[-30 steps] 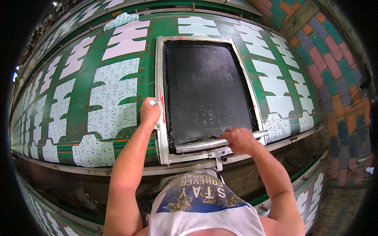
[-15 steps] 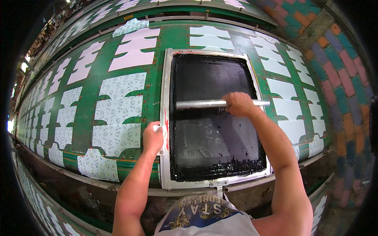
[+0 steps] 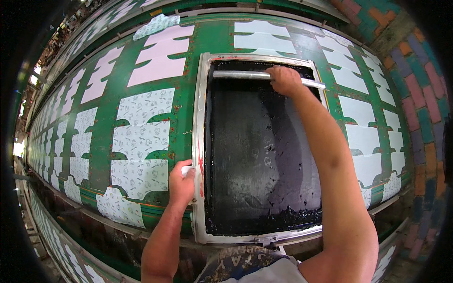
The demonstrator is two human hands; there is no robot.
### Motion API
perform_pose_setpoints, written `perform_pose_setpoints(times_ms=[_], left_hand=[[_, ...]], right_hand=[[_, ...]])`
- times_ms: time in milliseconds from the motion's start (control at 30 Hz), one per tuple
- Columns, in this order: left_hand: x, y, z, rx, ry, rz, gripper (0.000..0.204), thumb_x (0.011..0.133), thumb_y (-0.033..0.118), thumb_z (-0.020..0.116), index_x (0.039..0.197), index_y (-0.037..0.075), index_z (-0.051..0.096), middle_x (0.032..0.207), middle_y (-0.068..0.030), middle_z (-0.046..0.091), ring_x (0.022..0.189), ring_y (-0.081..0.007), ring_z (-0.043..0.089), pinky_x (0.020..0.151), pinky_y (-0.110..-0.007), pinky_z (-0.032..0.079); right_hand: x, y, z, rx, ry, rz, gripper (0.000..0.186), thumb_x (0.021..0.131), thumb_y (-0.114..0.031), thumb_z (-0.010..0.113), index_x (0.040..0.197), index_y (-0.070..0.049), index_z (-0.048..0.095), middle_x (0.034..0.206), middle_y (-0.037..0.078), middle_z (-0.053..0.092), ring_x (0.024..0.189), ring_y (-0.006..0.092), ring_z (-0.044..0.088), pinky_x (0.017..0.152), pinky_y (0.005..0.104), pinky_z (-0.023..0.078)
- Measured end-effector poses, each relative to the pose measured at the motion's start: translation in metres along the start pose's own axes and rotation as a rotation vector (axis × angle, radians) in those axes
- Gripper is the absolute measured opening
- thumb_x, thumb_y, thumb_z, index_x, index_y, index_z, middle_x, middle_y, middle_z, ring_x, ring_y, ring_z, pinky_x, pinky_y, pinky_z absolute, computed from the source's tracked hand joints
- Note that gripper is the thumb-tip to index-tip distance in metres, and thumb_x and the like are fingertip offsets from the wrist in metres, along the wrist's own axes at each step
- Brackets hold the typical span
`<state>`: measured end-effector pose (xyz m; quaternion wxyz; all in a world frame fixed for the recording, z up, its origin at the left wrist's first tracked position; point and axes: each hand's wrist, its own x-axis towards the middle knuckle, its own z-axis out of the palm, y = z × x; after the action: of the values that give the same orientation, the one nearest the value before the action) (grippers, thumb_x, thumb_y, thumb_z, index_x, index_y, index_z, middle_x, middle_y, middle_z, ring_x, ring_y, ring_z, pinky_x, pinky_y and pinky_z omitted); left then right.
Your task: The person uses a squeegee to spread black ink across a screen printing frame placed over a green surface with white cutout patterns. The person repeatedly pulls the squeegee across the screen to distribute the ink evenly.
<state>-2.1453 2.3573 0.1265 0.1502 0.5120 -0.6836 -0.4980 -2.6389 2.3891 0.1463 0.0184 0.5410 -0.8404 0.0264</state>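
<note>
A screen printing frame point(image 3: 201, 118) with pale metal rails lies on the green table point(image 3: 185, 101) in front of me. Its mesh is dark, with wet black ink spread over it and thick along the near end. My right hand point(image 3: 286, 81) is closed round a long silvery squeegee point(image 3: 240, 74), which lies crosswise near the frame's far end. Beside the left rail, my left hand point(image 3: 182, 186) is closed round a small white piece point(image 3: 188, 170) at the frame's side; whether that is a handle or a cloth I cannot tell.
White cut fabric panels with small prints point(image 3: 141, 134) lie flat left of the frame, pink ones point(image 3: 158, 68) beyond them. Plain pale panels point(image 3: 359, 137) lie to the right. A crumpled printed cloth point(image 3: 155, 27) rests at the far edge. Coloured brick paving point(image 3: 420, 113) runs along the right.
My right hand has pushed the squeegee away from me, from the frame's middle to near its far end. My left hand keeps its hold at the left rail. The view has shifted slightly.
</note>
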Motion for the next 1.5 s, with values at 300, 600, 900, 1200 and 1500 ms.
perform_pose_setpoints(times_ms=[300,600,900,1200,1500], left_hand=[[0.000,-0.003,0.000,-0.026,-0.007,0.056,0.027,0.104,0.003,0.065,0.131,0.000,0.070,0.114,-0.0174,0.077,0.102,-0.0226,0.074,0.092,-0.037,0.057],[0.004,-0.009,-0.001,-0.038,-0.007,0.053,0.026,0.103,0.004,0.067,0.128,-0.001,0.071,0.117,-0.0204,0.077,0.109,-0.0288,0.073,0.098,-0.040,0.054],[0.010,-0.017,-0.002,-0.037,-0.024,0.062,0.034,0.099,0.009,0.067,0.131,-0.001,0.071,0.118,-0.0218,0.076,0.109,-0.0319,0.073,0.097,-0.041,0.054],[-0.002,-0.004,-0.006,-0.031,-0.029,0.149,0.037,0.097,0.007,0.061,0.131,-0.003,0.068,0.118,-0.0223,0.076,0.106,-0.0303,0.074,0.093,-0.042,0.055],[0.005,-0.012,-0.002,0.072,0.036,0.230,0.037,0.094,0.009,0.059,0.128,-0.002,0.070,0.121,-0.0242,0.076,0.113,-0.0359,0.074,0.098,-0.042,0.055]], right_hand=[[-0.034,-0.014,-0.027,-0.008,-0.153,-0.069,0.042,0.088,-0.014,0.060,0.127,-0.014,0.077,0.122,0.018,0.078,0.114,0.0382,0.075,0.099,0.0513,0.060],[-0.197,-0.075,-0.040,0.080,-0.065,-0.171,0.043,0.081,-0.004,0.073,0.121,-0.018,0.079,0.113,0.009,0.076,0.109,0.0326,0.075,0.095,0.0481,0.061],[-0.367,-0.149,-0.057,0.120,-0.029,-0.185,0.050,0.074,-0.004,0.078,0.123,-0.015,0.076,0.108,0.007,0.072,0.103,0.0299,0.071,0.091,0.0460,0.055],[-0.469,-0.205,-0.074,0.133,-0.120,-0.095,0.049,0.080,-0.009,0.077,0.128,-0.013,0.076,0.118,0.006,0.073,0.110,0.0285,0.069,0.099,0.0449,0.052],[-0.493,-0.195,-0.071,0.207,-0.270,-0.161,0.070,0.079,-0.006,0.080,0.147,-0.012,0.064,0.138,0.013,0.063,0.130,0.0346,0.058,0.112,0.0477,0.047]])
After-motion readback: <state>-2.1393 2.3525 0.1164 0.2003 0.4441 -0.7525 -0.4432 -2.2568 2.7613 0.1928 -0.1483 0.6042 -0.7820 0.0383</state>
